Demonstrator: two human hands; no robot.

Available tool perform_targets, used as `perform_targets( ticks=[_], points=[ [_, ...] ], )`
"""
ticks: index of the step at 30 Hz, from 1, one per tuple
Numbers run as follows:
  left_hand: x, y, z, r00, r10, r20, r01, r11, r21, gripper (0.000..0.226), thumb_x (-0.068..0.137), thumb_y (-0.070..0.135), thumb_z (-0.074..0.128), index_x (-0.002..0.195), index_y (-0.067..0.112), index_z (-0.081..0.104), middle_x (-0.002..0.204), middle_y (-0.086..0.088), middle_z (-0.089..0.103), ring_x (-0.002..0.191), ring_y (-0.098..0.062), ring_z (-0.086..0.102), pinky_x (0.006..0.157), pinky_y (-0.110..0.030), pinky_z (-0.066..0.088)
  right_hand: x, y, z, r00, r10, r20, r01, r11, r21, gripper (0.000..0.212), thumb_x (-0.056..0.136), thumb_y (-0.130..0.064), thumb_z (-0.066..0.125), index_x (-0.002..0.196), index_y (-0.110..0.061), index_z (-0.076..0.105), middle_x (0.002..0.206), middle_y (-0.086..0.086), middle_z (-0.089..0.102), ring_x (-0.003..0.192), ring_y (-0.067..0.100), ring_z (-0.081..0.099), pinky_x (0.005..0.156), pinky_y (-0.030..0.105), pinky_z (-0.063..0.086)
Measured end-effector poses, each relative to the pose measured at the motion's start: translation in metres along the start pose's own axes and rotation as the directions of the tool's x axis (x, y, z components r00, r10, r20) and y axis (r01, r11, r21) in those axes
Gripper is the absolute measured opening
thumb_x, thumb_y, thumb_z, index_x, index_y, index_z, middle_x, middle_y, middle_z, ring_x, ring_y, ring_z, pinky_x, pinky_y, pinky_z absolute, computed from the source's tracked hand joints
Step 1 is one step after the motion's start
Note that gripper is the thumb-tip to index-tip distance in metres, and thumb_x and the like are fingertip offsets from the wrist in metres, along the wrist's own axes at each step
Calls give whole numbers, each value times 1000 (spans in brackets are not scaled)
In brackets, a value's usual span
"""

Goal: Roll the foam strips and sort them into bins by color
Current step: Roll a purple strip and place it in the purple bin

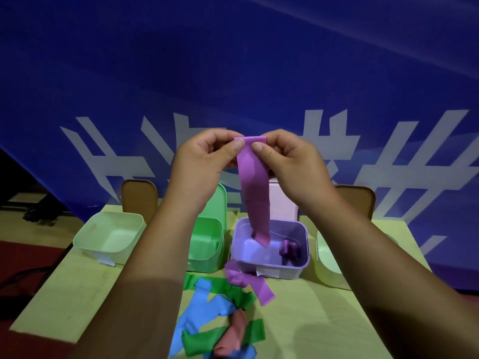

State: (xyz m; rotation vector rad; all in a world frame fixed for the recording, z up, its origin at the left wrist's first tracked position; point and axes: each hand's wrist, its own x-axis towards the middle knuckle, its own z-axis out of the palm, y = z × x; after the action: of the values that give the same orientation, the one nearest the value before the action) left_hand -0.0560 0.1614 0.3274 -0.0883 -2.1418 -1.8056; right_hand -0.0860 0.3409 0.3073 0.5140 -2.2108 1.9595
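head view, and both hands are up above the purple bin (298,270). the left hand (204,161) and right hand (290,164) each pinch a top corner of the purple strip (255,193), thumbs in front, the other fingers (274,137) curled behind. the strip hangs straight down, its lower end dangling over the bin's mouth. top edge looks flat, so i'd call the rolling barely begun.

to do it well: turn that top edge over tight and square, keep both thumbs level so the roll doesn't cone, and feed the foam up with the fingers rather than tugging. it looks soft and likely to spring open. hold the pinch until the roll is down inside the bin.

bins now. the purple bin holds a dark purple roll (289,248) near its right wall. just left of it is the green bin (207,242), partly hidden by the left arm, no roll i can make out. further left is a pale bin (108,237), nothing showing in it. right of the purple bin sits another pale bin (329,263), mostly behind the right arm, contents i cannot tell. in front of the purple bin, on the desk (77,294), lies a second purple strip (248,281), then a tangle of blue (202,309), green (199,340) and red (233,332) strips.
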Motion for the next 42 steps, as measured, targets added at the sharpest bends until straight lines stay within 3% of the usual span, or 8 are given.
perform_targets(
  ticks=[19, 25, 30, 33, 35, 42],
  points=[
    [2, 11, 10, 999, 45, 30, -44, 999, -19, 12, 102, 18, 75, 112, 11, 78, 92, 2, 79, 84, -11, 75, 76, -27, 63, 5, -1, -10, 998, -51, -29, 50, 998, -33, 9, 102, -35, 69, 103, -29, 75, 85, 2, 76, 86, 35, 72, 73, 61, 60],
    [8, 11, 20, 998, 52, 24, -52, 999, -1, 10, 102, 17, 75, 106, 9, 79, 88, 0, 78, 81, -10, 74, 76, -29, 63, 4, 0, -12, 999, -32, -33, 32, 999, -24, 8, 102, -32, 70, 98, -27, 76, 77, -3, 74, 74, 19, 69, 73, 59, 61],
    [9, 8, 24, 997, 69, 45, -71, 996, 56, 5, 102, 15, 75, 102, 12, 79, 92, -3, 80, 86, -16, 78, 78, -32, 65, 1, -1, -15, 999, 6, -42, -7, 1000, -18, 11, 102, -31, 70, 96, -25, 76, 76, 3, 72, 77, 31, 71, 73, 59, 62],
    [9, 4, 25, 996, 70, 49, -74, 993, 89, 3, 101, 17, 77, 100, 15, 80, 92, -2, 80, 88, -19, 78, 80, -41, 67, 0, 0, -15, 998, 37, -46, -37, 999, -16, 11, 102, -31, 71, 97, -24, 77, 78, 4, 74, 75, 28, 69, 75, 57, 62],
    [10, 3, 25, 996, 77, 42, -81, 990, 117, 2, 100, 17, 77, 99, 17, 80, 91, -1, 80, 88, -20, 78, 81, -43, 68, 1, 2, -16, 998, 49, -47, -50, 999, -18, 11, 102, -32, 71, 98, -25, 78, 82, 6, 75, 84, 34, 70, 77, 58, 61],
    [12, 0, 28, 996, 81, 32, -85, 982, 171, 5, 97, 16, 79, 98, 21, 81, 90, 6, 79, 87, -10, 76, 76, -27, 63, 4, 6, -17, 996, 82, -40, -84, 995, -46, 12, 104, -31, 68, 101, -26, 79, 90, 2, 77, 89, 30, 73, 79, 55, 63]
  ],
)
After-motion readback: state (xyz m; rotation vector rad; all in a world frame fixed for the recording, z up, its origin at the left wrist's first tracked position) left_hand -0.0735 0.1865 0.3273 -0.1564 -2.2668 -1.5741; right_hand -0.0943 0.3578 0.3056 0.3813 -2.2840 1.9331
